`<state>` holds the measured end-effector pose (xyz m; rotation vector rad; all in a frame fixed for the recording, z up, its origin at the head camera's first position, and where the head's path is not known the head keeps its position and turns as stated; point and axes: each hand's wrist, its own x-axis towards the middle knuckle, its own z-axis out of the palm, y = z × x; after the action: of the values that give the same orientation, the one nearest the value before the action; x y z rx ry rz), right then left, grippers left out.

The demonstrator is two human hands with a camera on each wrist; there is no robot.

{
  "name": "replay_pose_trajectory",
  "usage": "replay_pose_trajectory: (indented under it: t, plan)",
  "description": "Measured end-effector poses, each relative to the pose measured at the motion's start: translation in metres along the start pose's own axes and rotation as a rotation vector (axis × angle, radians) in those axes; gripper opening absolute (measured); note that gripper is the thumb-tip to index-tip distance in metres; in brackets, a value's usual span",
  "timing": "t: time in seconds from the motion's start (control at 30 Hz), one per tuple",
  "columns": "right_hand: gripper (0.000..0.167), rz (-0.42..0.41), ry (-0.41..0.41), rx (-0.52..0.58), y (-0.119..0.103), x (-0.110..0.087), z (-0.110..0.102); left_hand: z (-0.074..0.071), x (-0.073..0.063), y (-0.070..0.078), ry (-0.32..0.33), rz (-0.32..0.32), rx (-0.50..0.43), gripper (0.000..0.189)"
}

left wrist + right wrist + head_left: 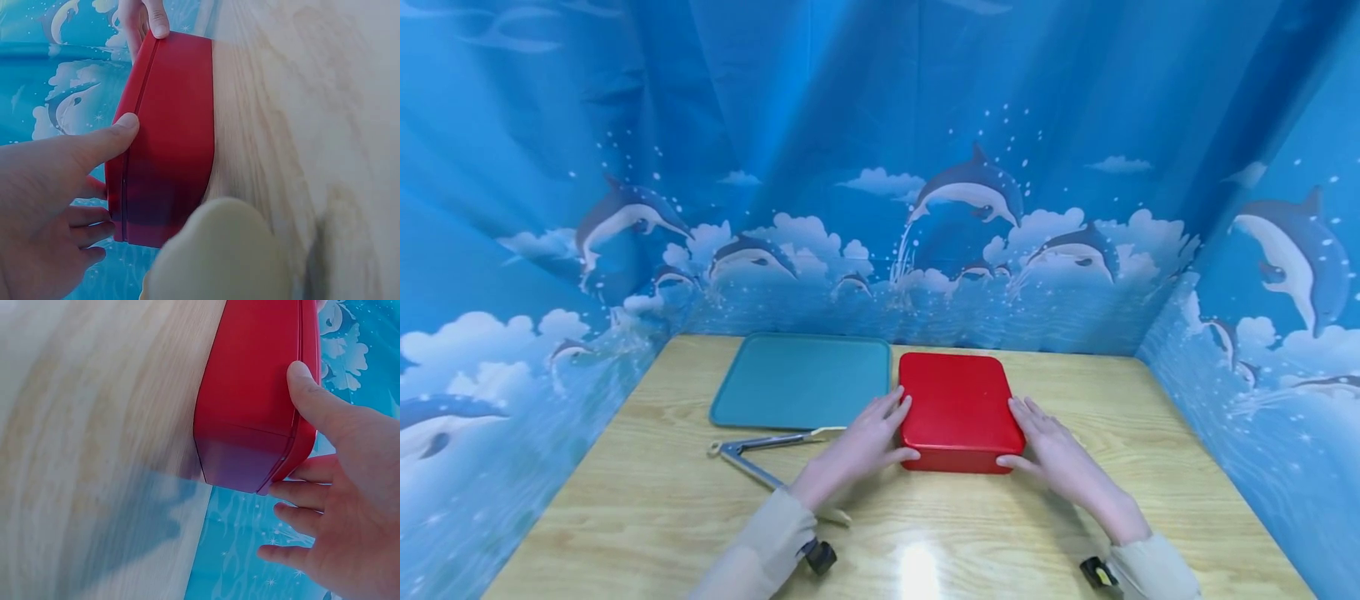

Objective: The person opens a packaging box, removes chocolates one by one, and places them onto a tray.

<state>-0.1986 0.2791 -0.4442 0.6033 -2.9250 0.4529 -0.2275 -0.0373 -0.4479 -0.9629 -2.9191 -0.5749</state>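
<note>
A square red box (957, 404) with a fitted lid (955, 392) stands on the table, and a thin seam runs below the lid's rim. My left hand (867, 435) holds the lid at its left front corner, thumb on the front and fingers along the side. At the right front corner my right hand (1055, 450) holds the lid the same way. In the left wrist view the left thumb (128, 122) lies across the seam. The right wrist view shows the right thumb (301, 372) by the seam, with fingertips at the lid's side.
A teal tray (805, 379) lies at the back left, beside the box. Spread metal tongs (760, 472) with cream tips lie in front of it, partly under the left forearm. The wooden table (625, 492) is bordered by a blue dolphin-print curtain (850, 125).
</note>
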Motion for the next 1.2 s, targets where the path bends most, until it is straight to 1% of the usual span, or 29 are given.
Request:
replay_pose_trajectory:
  t: [0.3,0.5,0.67,0.77,0.87,0.93,1.0,1.1,1.2]
  plan:
    - [0.088,-0.024,0.009,-0.012,-0.009,-0.007,-0.002,-0.001,-0.014,0.003,0.021,-0.002,0.001,0.089]
    - [0.087,-0.05,0.023,-0.039,-0.012,-0.01,-0.002,-0.001,-0.018,0.003,0.031,0.003,0.004,0.089]
    - [0.087,-0.064,0.026,-0.04,-0.015,-0.012,-0.002,0.0,-0.021,0.003,0.035,0.013,0.019,0.089]
    - [0.087,-0.061,0.007,-0.029,-0.015,-0.012,-0.004,-0.001,-0.022,0.002,0.026,0.001,-0.013,0.088]
    - [0.087,-0.021,-0.015,0.006,-0.015,-0.011,-0.009,-0.003,-0.02,0.0,0.024,-0.029,-0.086,0.082]
    - [0.085,0.026,-0.013,0.041,-0.015,-0.008,-0.013,-0.004,-0.018,-0.001,0.044,-0.051,-0.143,0.075]
    - [0.08,0.077,0.003,0.082,-0.015,-0.003,-0.016,-0.005,-0.014,-0.002,0.076,-0.073,-0.185,0.068]
    - [0.072,0.147,0.03,0.136,-0.014,0.007,-0.017,-0.006,-0.006,-0.003,0.138,-0.102,-0.221,0.061]
    - [0.066,0.224,0.031,0.19,-0.014,0.016,-0.016,-0.005,0.003,-0.002,0.189,-0.147,-0.254,0.056]
